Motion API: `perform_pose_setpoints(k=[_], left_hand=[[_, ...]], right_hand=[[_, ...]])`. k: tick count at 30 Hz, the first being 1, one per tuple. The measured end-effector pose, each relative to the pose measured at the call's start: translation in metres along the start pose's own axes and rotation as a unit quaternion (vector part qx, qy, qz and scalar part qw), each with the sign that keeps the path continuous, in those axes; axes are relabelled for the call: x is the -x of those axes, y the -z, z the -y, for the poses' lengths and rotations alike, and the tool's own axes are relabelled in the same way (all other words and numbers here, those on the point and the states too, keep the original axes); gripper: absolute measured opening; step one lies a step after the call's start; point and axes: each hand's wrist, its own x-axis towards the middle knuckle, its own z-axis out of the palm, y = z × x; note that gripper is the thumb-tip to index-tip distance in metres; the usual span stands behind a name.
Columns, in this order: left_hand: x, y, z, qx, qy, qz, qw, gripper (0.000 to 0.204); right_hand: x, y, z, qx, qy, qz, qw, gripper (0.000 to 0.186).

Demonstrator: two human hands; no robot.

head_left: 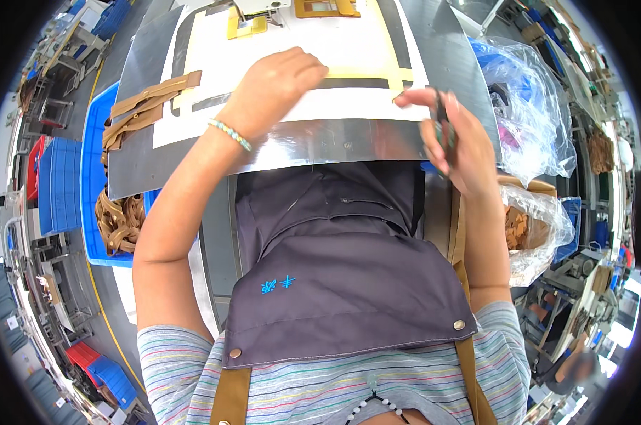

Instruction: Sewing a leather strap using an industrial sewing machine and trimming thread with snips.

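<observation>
The left hand (278,88) lies flat, fingers closed together, pressing down the white template (335,57) on the desk (320,145) to steady it, while the right hand (451,138) grips dark scissors (442,117) just right of the sheet's edge.

I see two clear plastic bags (529,120) on my right, one (536,230) holding brown pieces.
</observation>
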Motion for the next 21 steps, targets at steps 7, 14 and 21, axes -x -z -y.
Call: perform_pose_setpoints(k=[7, 14, 21], left_hand=[[-0.005, 0.015, -0.027, 0.002, 0.057, -0.055, 0.997, 0.016], [-0.008, 0.027, -0.020, 0.137, 0.102, 0.004, 0.985, 0.011], [-0.015, 0.037, -0.017, 0.204, 0.149, 0.037, 0.967, 0.006]], right_hand=[[-0.084, -0.055, -0.023, -0.184, -0.099, 0.007, 0.978, 0.051], [-0.086, -0.044, -0.013, 0.061, -0.150, 0.068, 0.984, 0.043], [-0.079, -0.044, -0.005, 0.572, 0.194, 0.000, 0.797, 0.037]])
